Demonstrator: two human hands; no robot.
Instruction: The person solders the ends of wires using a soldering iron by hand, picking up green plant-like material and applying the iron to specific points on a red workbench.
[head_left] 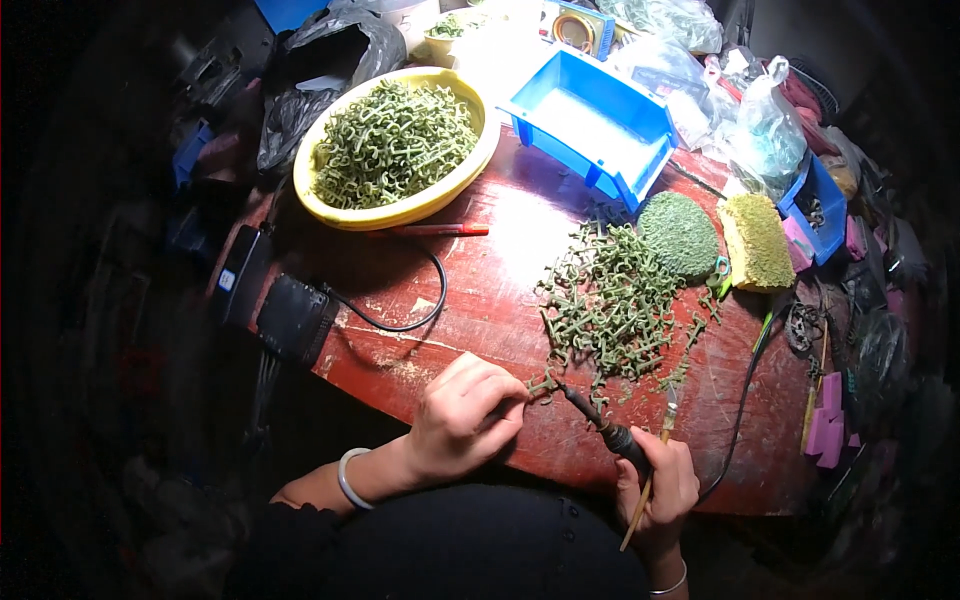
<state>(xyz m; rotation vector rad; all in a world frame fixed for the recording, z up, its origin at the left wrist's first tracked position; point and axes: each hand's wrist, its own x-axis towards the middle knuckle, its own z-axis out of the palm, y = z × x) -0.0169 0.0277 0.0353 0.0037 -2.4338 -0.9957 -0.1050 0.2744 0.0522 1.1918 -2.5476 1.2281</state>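
Note:
My left hand (467, 418), closed in a pinch, holds a small green curled piece (543, 386) just above the table's near edge. In my right hand (665, 485) is a soldering iron (612, 432) with a black handle, its dark tip close to that piece; whether they touch I cannot tell. The same hand grips a thin paintbrush (650, 482) with a wooden handle, bristles pointing away from me. Just beyond both hands lies a loose heap of similar green pieces (610, 305). A round green textured pad (678, 234) and a yellow sponge (755, 242) with green bits sit beside it.
A yellow basin (398, 212) full of green pieces stands far left on the red table (480, 330). Beyond the heap is a blue bin (585, 150). A red pen (440, 230), black cord (437, 300), plastic bags (770, 130) and pink blocks (826, 420) lie around.

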